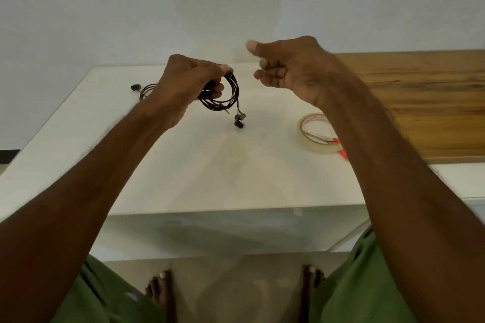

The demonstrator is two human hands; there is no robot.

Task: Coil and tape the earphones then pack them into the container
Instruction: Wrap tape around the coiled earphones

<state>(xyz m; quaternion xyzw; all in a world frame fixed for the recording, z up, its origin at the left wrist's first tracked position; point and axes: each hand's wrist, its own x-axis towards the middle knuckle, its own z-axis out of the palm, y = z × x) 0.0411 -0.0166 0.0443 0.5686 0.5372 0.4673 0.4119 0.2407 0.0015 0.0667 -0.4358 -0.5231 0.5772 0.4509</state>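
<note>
My left hand [189, 78] pinches a coil of dark earphone cable [228, 96] above the white table [183, 178]. The coil hangs as a loop, and its earbuds [239, 120] dangle below it near the tabletop. My right hand [286, 65] hovers just right of the coil, fingers curled and thumb raised; whether anything is between its fingers cannot be made out. A second pair of dark earphones [143, 89] lies on the table behind my left wrist, partly hidden. No container is in view.
A roll of clear tape [315, 148] lies on the table at the right, partly under my right forearm. Scissors with red handles [337, 143] lie through and beside it. A wooden board [420, 102] adjoins the table's right side. A white wall stands behind.
</note>
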